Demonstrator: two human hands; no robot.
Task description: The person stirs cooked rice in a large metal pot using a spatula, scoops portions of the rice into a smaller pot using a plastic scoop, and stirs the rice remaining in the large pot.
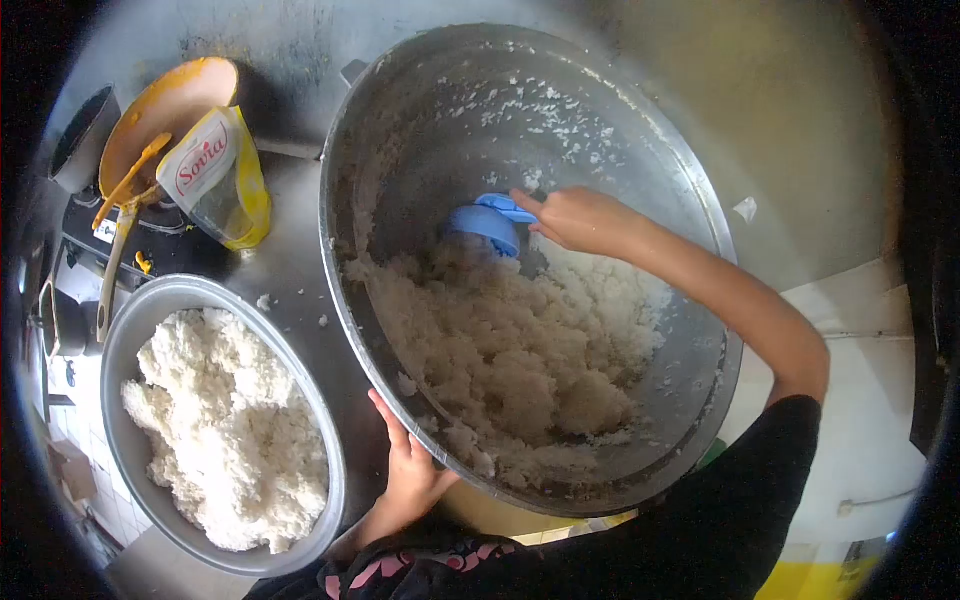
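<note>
"What's the right hand [580,220] doing over there?"

"It's reaching inside the big metal pot [430,130], fingers closed round the handle of a blue scoop [485,228]. One finger lies out along the handle."

"And the scoop itself?"

"Down in the pot, at the upper edge of the cooked rice [520,360]. I can't tell from here whether there's anything in it. The rice is heaped toward the near side, and loose grains cling to the far wall."

"Where's the left hand [415,475]?"

"At the pot's near rim, just beside the basin. Its fingers are stretched out rather than curled, touching the outside, with the thumb spread apart from them."

"That basin [122,340] is oval, isn't it?"

"Yes, metal too, with a big mound of white rice [235,430] in it. A few clumps lie on the counter [295,255] between the two vessels."

"What's behind the basin?"

"A pouch marked Sovia [215,180], standing next to a long-handled pan [200,90] with an orange spatula [130,180] leaning in it."
</note>
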